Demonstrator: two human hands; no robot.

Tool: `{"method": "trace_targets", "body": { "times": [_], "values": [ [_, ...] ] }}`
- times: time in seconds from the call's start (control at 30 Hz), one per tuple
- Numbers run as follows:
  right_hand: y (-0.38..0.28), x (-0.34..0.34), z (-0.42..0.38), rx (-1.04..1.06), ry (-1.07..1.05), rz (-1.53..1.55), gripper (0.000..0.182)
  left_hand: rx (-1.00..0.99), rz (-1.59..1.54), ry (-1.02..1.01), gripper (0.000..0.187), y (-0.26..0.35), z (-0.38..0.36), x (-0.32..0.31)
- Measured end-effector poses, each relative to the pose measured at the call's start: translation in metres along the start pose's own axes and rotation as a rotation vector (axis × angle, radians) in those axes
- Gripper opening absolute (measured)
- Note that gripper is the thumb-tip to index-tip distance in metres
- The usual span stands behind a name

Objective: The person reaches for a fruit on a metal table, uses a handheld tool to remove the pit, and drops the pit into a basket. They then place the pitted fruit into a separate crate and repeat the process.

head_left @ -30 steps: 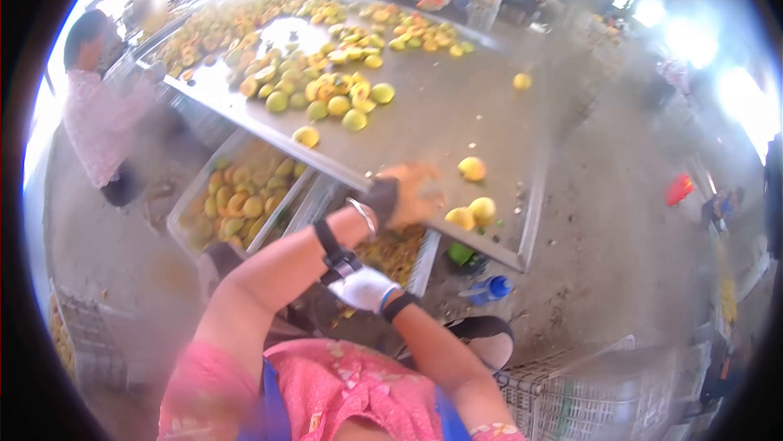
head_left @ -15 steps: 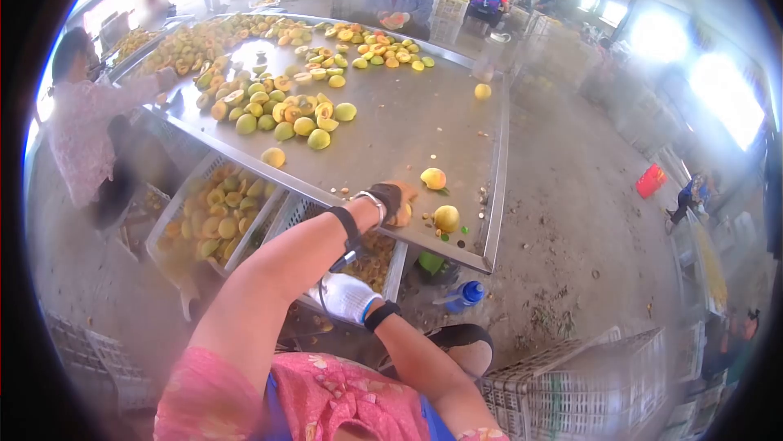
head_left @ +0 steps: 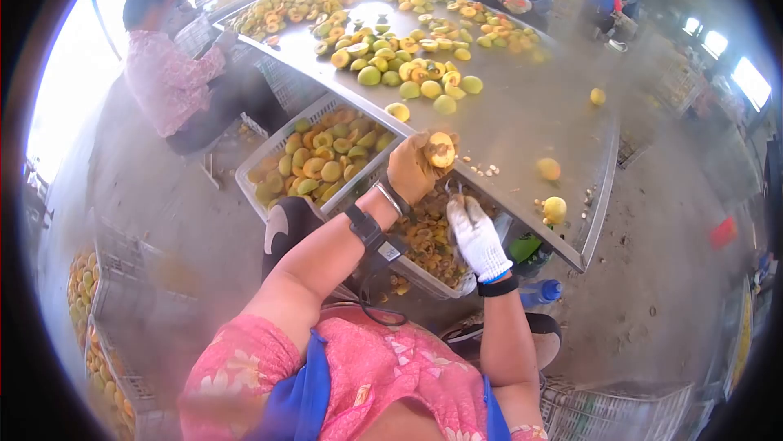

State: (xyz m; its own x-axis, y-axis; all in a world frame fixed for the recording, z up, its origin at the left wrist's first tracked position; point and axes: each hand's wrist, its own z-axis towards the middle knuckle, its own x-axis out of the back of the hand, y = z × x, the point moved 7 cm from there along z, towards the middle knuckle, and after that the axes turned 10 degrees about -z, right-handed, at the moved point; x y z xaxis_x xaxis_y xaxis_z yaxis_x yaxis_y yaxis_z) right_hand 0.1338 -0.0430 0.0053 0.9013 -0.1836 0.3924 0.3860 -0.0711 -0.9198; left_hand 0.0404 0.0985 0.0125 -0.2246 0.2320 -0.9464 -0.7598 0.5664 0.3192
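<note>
The left hand (head_left: 413, 168), in a brown glove, pinches a cut fruit (head_left: 441, 150) near the table edge. The right hand (head_left: 475, 237), in a white glove, is closed around what seems a small metal tool (head_left: 453, 187), its shape rather unclear. Below them is a scrap crate (head_left: 457, 288); to its left, a fruit crate (head_left: 284, 133). Beyond, a fruit heap (head_left: 416, 76) lies upon the metal table (head_left: 522, 107).

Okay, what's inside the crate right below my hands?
The crate holds a heap of yellow-brown scraps. Your left hand, right hand and the metal table cover parts of it; anything beneath the top layer is hidden.
</note>
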Motion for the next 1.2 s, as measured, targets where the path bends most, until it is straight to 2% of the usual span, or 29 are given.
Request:
{"method": "trace_targets", "body": {
  "times": [0.03,0.07,0.1,0.13,0.23,0.33,0.37,0.4,0.47,0.5,0.57,0.6,0.63,0.67,0.7,0.77,0.8,0.83,0.87,0.9,0.93,0.97,1.0,1.1,1.13,1.17,1.2],
  "values": [
    [-0.002,0.000,0.004,0.047,0.049,0.030,0.027,-0.185,0.350,-0.041,0.034,0.008,-0.007,0.000],
    [-0.002,-0.002,0.007,-0.009,0.027,0.077,0.026,-0.363,0.700,-0.082,0.033,0.012,-0.015,-0.003],
    [-0.003,-0.002,0.011,0.037,0.058,0.064,0.025,-0.536,1.051,-0.126,0.033,0.014,-0.030,-0.026],
    [-0.002,-0.005,0.013,0.005,0.051,0.064,0.028,-0.625,1.542,-0.110,0.039,0.015,-0.044,-0.047],
    [-0.005,-0.005,0.017,0.013,0.077,-0.021,0.034,-0.555,1.331,-0.087,0.041,0.010,-0.044,-0.035],
    [-0.004,-0.008,0.018,-0.022,0.050,-0.045,0.037,-0.428,0.842,-0.081,0.040,-0.001,-0.040,-0.022],
    [-0.001,-0.010,0.018,-0.051,0.029,-0.035,0.037,-0.472,0.915,-0.096,0.034,-0.002,-0.040,-0.021],
    [-0.001,-0.009,0.018,0.017,0.058,-0.137,0.037,-0.516,0.988,-0.112,0.029,-0.004,-0.040,-0.020],
    [0.002,-0.010,0.019,0.162,0.113,-0.342,0.036,-0.467,0.958,-0.120,0.018,-0.010,-0.036,-0.013],
    [0.006,-0.011,0.016,0.162,0.104,-0.407,0.036,-0.384,0.859,-0.109,0.016,-0.014,-0.032,-0.009],
    [0.009,-0.016,0.014,0.223,0.072,-0.521,0.037,-0.337,0.760,-0.052,0.034,-0.016,-0.029,-0.011],
    [0.009,-0.015,0.013,0.318,0.155,-0.455,0.041,-0.284,0.532,0.047,0.030,-0.017,-0.030,-0.009],
    [0.003,-0.017,0.014,0.295,0.167,-0.361,0.044,-0.257,0.291,0.150,0.028,-0.018,-0.033,-0.007],
    [-0.003,-0.020,0.014,0.274,0.181,-0.266,0.048,-0.288,0.332,0.160,0.027,-0.014,-0.035,-0.014],
    [-0.013,-0.019,0.010,0.128,0.127,-0.164,0.049,-0.297,0.357,0.107,0.025,-0.015,-0.028,-0.004],
    [-0.010,-0.027,0.010,0.113,0.098,-0.146,0.050,-0.347,0.344,0.045,0.023,-0.012,-0.032,-0.008],
    [0.005,-0.033,0.015,0.155,0.157,-0.177,0.054,-0.358,0.362,0.006,0.023,-0.011,-0.033,-0.009],
    [0.022,-0.036,0.018,0.143,0.125,-0.139,0.055,-0.366,0.380,-0.033,0.024,-0.010,-0.032,-0.009],
    [0.025,-0.034,0.015,0.133,0.088,-0.090,0.057,-0.342,0.353,0.040,0.025,-0.015,-0.034,-0.010],
    [0.018,-0.035,0.013,0.117,0.055,-0.050,0.058,-0.257,0.250,0.011,0.025,-0.017,-0.033,-0.008],
    [0.011,-0.038,0.010,0.003,-0.106,0.077,0.060,-0.173,0.149,-0.020,0.025,-0.018,-0.033,-0.007],
    [0.014,-0.041,0.011,0.004,-0.108,0.083,0.060,-0.087,0.048,-0.052,0.025,-0.019,-0.032,-0.008],
    [0.022,-0.043,0.010,0.002,-0.108,0.088,0.059,-0.086,0.054,0.025,0.026,-0.019,-0.033,-0.004],
    [0.016,-0.041,0.011,0.050,-0.004,0.044,0.059,-0.180,0.255,-0.020,0.026,-0.013,-0.035,-0.012],
    [0.033,-0.043,0.015,0.051,0.044,0.047,0.057,-0.325,0.418,0.006,0.026,-0.009,-0.038,-0.016],
    [0.031,-0.042,0.015,0.051,0.092,0.049,0.055,-0.363,0.438,0.033,0.026,-0.009,-0.040,-0.015],
    [0.028,-0.043,0.012,0.044,0.055,-0.043,0.066,-0.401,0.458,0.059,0.026,-0.010,-0.041,-0.014]
  ]
}}
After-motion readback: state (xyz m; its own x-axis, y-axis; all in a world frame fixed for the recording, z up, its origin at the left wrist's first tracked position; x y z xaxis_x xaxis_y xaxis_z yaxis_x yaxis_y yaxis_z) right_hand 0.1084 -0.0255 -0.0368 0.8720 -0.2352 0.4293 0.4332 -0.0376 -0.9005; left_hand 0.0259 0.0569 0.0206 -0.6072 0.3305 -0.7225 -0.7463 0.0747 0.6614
